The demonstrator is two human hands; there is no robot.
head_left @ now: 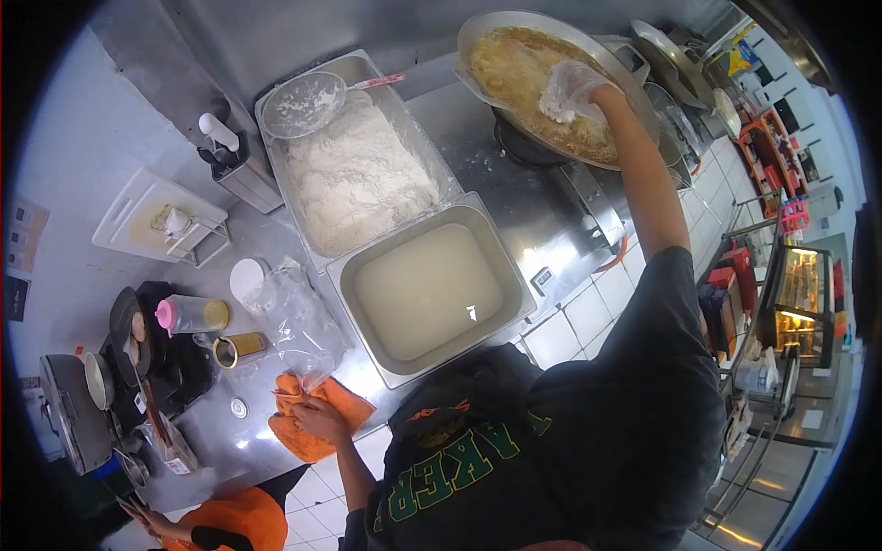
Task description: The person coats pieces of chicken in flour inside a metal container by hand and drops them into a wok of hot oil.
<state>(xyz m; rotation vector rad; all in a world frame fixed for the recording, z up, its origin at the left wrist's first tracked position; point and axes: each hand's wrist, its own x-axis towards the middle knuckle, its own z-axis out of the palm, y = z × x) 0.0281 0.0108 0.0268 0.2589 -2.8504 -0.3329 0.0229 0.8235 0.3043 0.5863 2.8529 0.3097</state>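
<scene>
My right hand (577,90), in a clear plastic glove dusted with white, hangs over a large wok (470,35) of bubbling oil (514,69). Its fingers bunch downward, and whatever they hold is hidden by the glove. Pale golden pieces froth in the oil around it. At the counter's near edge my left hand (320,420) is closed on an orange cloth (354,404). A crumpled clear plastic bag (299,321) lies just beyond that cloth. Between my hands stand a steel pan of white flour (363,174) and another holding cloudy liquid (423,285).
A strainer (305,104) rests on the flour pan. Leftward are a pink-capped bottle (197,314), an open can (239,350), a cutting board (147,216) and a utensil holder (243,179). Another person in orange (243,519) is at lower left. A heated display case (799,285) stands right.
</scene>
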